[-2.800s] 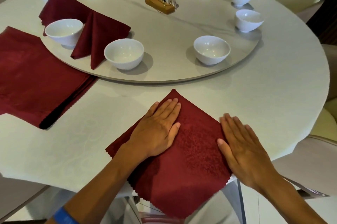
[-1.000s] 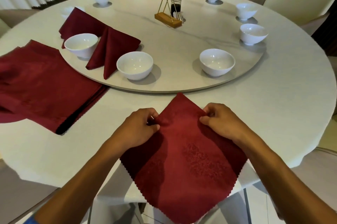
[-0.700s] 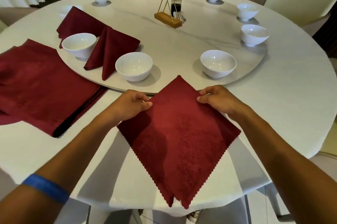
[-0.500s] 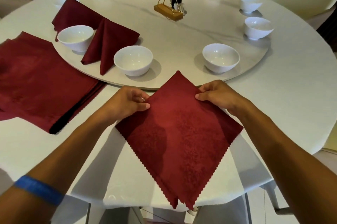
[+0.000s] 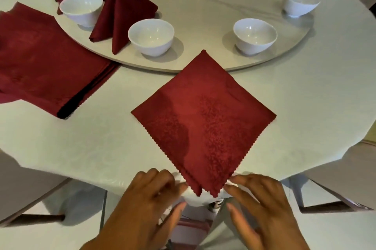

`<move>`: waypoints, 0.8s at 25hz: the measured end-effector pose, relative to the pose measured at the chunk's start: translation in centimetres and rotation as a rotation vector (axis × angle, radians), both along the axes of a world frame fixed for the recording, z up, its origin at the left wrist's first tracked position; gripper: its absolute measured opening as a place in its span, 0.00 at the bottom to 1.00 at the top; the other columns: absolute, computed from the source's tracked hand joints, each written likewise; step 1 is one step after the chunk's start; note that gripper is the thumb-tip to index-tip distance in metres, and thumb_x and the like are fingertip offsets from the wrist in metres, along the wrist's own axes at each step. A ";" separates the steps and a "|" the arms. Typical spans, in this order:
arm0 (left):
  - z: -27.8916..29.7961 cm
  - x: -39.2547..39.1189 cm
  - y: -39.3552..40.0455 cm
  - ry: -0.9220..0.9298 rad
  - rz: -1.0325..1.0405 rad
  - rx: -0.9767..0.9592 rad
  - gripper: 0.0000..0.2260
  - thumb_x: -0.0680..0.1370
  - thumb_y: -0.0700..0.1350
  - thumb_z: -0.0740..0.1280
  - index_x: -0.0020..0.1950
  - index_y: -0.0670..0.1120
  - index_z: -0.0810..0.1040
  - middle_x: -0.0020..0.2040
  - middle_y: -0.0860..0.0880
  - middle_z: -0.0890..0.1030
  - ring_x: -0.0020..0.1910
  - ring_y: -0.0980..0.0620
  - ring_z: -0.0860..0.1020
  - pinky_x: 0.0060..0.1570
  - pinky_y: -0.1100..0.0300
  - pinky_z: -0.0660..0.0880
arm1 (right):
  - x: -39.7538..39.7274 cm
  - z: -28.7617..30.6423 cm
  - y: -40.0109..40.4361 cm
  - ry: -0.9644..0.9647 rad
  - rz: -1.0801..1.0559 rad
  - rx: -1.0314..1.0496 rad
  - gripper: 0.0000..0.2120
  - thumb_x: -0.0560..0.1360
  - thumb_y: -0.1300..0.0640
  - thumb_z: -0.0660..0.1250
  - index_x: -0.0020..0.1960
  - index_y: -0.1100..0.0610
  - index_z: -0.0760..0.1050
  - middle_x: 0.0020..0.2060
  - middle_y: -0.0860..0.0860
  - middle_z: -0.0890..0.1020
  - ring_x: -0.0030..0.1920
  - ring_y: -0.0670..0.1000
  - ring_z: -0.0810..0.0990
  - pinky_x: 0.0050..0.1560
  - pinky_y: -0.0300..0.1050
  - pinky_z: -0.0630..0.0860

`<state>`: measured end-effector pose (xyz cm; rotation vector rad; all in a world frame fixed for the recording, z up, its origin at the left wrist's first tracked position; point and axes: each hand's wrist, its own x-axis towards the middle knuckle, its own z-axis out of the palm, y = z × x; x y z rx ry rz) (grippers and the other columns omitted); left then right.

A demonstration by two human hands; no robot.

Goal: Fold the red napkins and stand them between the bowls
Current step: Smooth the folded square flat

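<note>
No writing or brand marks legible on anything in view.

Folded napkin (image 5: 203, 119) lies flat on the bench (image 5: 305, 97) as a diamond; far corner just overlaps the edge of the turntable (image 5: 203, 16), between two bowls, near corner with zigzag edges at the bench rim, overhanging slightly.

Left hand (image 5: 150, 195): just left of the napkin's near corner, fingers loosely bent, fingertips at the cloth edge; contact not resolvable, nothing gripped. Right hand (image 5: 262, 199): just right of the same corner, fingers extended and relaxed, index tip at the edge, nothing gripped.

Left of the napkin: stack of napkins (image 5: 44, 60), flat on the bench, well apart. Beyond it on the turntable: standing napkin (image 5: 120, 14) between the left bowl (image 5: 81, 8) and the middle bowl (image 5: 151, 36). Right bowl (image 5: 255, 35) beyond the napkin's far corner, to the right.
</note>
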<state>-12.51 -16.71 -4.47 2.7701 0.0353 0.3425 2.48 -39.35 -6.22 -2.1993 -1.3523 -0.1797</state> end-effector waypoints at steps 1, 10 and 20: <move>-0.7 -0.4 -0.3 0.006 -0.016 0.025 0.16 0.73 0.54 0.66 0.60 0.54 0.78 0.51 0.54 0.74 0.44 0.55 0.71 0.43 0.60 0.60 | -0.3 -0.5 -0.2 -0.038 0.009 -0.025 0.14 0.76 0.49 0.65 0.57 0.52 0.83 0.60 0.48 0.80 0.59 0.53 0.76 0.60 0.48 0.69; -1.7 0.8 -1.7 -0.061 -0.003 0.172 0.18 0.74 0.58 0.62 0.62 0.56 0.71 0.51 0.53 0.73 0.46 0.54 0.71 0.44 0.58 0.67 | -0.7 -0.4 1.3 -0.101 0.047 -0.033 0.16 0.73 0.49 0.66 0.60 0.48 0.78 0.60 0.47 0.78 0.58 0.50 0.74 0.60 0.45 0.64; -0.2 3.8 0.1 -0.140 -0.071 0.051 0.14 0.75 0.49 0.67 0.60 0.53 0.73 0.53 0.55 0.81 0.53 0.56 0.73 0.56 0.63 0.66 | 0.9 1.4 3.8 -0.009 0.053 -0.076 0.27 0.73 0.46 0.63 0.71 0.45 0.63 0.59 0.42 0.75 0.59 0.46 0.70 0.59 0.41 0.70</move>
